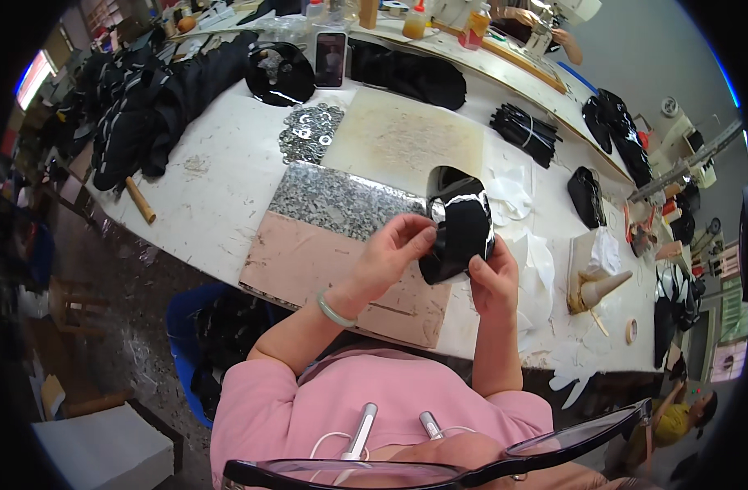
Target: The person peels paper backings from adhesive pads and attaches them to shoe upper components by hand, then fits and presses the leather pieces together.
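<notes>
A glossy black piece [462, 233], curved and looking like patent leather, is held up in front of me over the right side of the work boards. My right hand [496, 278] grips its lower right edge, thumb on the near face and fingers behind. At its left edge, my left hand [400, 245] is closed in a pinch, with thumb and forefinger together against the piece. Beneath my left hand lie a speckled grey stone slab [333, 200] and a pinkish board [309, 261].
Behind the slab sits a cream board [407, 131], with a heap of metal rings [310, 132] beside it. A phone [331, 60] stands at the back. Right are white scraps [511, 194], a cone-topped glue pot [594, 290] and a tape roll [631, 331]. Another person's hands [562, 41] work beyond.
</notes>
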Motion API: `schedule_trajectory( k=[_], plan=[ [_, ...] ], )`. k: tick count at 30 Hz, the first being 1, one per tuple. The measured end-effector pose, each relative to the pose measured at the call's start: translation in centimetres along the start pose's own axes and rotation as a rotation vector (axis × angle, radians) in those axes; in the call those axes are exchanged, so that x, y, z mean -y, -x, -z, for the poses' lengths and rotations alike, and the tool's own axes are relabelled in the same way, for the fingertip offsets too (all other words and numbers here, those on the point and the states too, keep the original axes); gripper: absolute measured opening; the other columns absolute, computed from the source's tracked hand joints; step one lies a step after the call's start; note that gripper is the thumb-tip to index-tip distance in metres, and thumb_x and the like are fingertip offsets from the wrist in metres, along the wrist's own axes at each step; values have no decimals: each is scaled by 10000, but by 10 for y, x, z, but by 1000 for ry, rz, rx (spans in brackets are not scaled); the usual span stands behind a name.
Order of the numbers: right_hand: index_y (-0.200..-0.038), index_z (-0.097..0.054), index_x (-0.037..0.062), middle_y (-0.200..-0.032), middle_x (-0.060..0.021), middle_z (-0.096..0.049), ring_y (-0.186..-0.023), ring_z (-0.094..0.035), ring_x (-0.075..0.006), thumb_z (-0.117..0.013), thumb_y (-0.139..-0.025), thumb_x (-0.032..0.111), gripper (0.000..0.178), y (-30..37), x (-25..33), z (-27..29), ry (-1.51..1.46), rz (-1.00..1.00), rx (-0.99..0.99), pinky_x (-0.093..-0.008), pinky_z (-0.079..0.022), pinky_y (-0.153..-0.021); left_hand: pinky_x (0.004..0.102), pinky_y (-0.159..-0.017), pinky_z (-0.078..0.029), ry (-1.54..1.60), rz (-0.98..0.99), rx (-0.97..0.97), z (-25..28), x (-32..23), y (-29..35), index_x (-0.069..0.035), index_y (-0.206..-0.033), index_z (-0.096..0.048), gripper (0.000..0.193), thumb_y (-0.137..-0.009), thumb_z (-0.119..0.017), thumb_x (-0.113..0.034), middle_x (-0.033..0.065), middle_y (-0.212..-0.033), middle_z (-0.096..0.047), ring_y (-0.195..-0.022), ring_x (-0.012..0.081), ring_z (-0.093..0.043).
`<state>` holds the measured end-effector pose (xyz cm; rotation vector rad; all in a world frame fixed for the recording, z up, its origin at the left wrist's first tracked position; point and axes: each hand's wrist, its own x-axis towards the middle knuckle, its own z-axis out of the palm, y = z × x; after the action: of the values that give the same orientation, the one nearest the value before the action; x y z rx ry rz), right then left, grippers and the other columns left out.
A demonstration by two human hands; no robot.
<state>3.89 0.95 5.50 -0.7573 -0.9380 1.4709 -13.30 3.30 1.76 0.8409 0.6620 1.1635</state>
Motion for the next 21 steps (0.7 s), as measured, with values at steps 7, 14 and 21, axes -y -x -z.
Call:
schedule_trajectory(
  k=[7,14,21],
  plan=[
    [-1133,-542,-30,-1020,-79,-611,-905,-579,-136,-764,-718,76,482,5,-8,-6,92,38,113,-265,-467,-792,205,-708,-435,-37,43,60,23,14,9,-34,-1128,-558,280,-961,-536,-257,18,-963,-564,-805,59,-514],
    [-1246,-460,-53,-1163,-139,-579,-1068,-566,-227,-723,-738,87,589,-2,-18,3,-114,5,130,-350,-438,-937,336,-939,-353,-707,-503,183,37,7,16,-60,-1258,-484,489,-842,-671,-235,106,-1117,-494,-1135,234,-386],
    [-1356,-343,-45,-1299,-174,-500,-1198,-503,-300,-619,-831,169,631,-10,-12,12,-193,-13,175,-427,-392,-1016,381,-962,-324,-935,-595,175,44,-5,2,-48,-1114,-571,471,-734,-763,-252,84,-1021,-528,-1062,273,-396]
  ],
)
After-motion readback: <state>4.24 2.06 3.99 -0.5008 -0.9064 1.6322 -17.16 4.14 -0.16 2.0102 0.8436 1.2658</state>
